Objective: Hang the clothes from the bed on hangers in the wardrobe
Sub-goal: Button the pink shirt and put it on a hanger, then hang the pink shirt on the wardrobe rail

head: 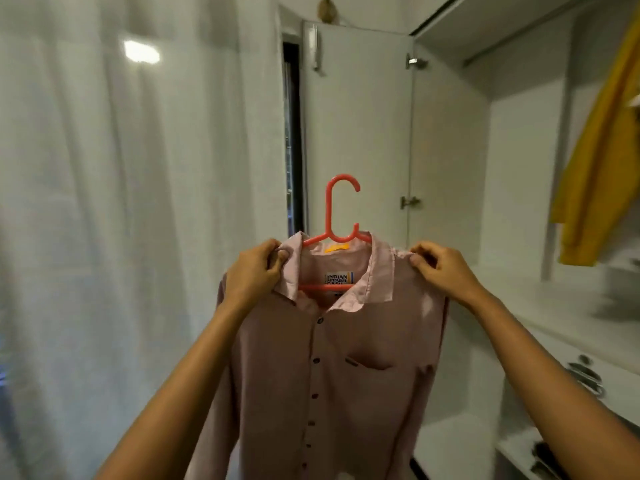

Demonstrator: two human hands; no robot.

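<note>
**Pink shirt on hanger, held up at the wardrobe, not yet hung**

Nearest, I hold the dusty-pink button-up cloth shirt [346,358] up by both shoulders. My left hand [254,268] has its fingers curled, pinching cloth beside the collar. My right hand [441,268] pinches the other shoulder seam between thumb and fingertips. The coral plastic hanger [334,209] sits inside the collar, its hook upright and touching nothing.

The shirt hangs in mid-air in front of the open white wardrobe door [356,133]. The white wardrobe [519,168] opens to the right.

To do this well, I'd keep the shoulders level so the hanger doesn't slip. Then I'd move one hand to the hook's neck and lift it in near the yellow hanging garment [599,174].

The hanger's arms are under cloth and the shirt hem is cut off. I can't make out the rail for sure, and the right side is blurred. No bed is in view.
</note>
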